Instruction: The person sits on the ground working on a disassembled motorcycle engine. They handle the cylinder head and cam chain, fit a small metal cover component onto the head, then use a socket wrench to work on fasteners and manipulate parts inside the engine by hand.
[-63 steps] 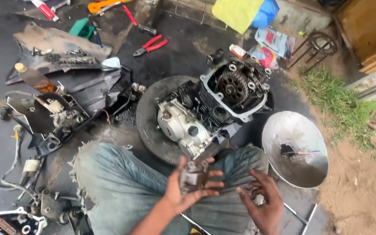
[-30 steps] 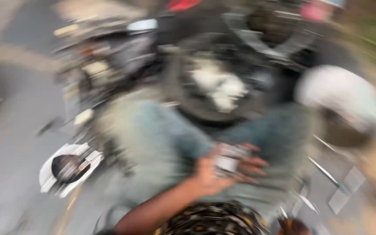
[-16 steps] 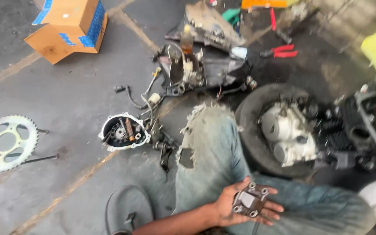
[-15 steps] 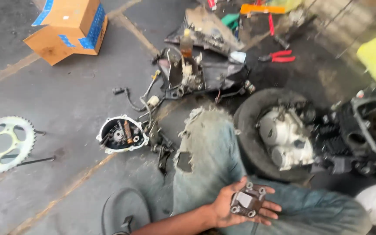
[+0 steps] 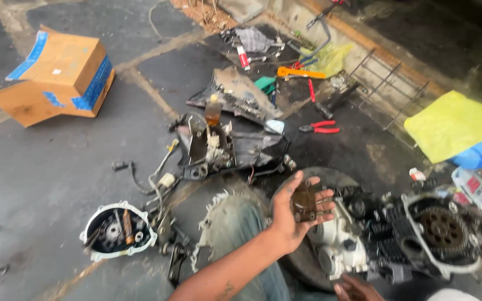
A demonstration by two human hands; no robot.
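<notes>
Your left hand (image 5: 291, 214) lies open, palm up, cradling a small metal part (image 5: 304, 205); inspecting it seems the step, with the engine (image 5: 397, 239) just right.

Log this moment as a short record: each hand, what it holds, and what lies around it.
left hand: left hand palm up, fingers spread, a small dark metal part resting on it
right hand: right hand only partly in view at the bottom edge; nothing seen in it
near the hands: engine block with exposed sprocket, lying on a tyre
knee: torn jeans
ground, left: round cover, cardboard box
ground, far: red pliers, yellow cloth
</notes>
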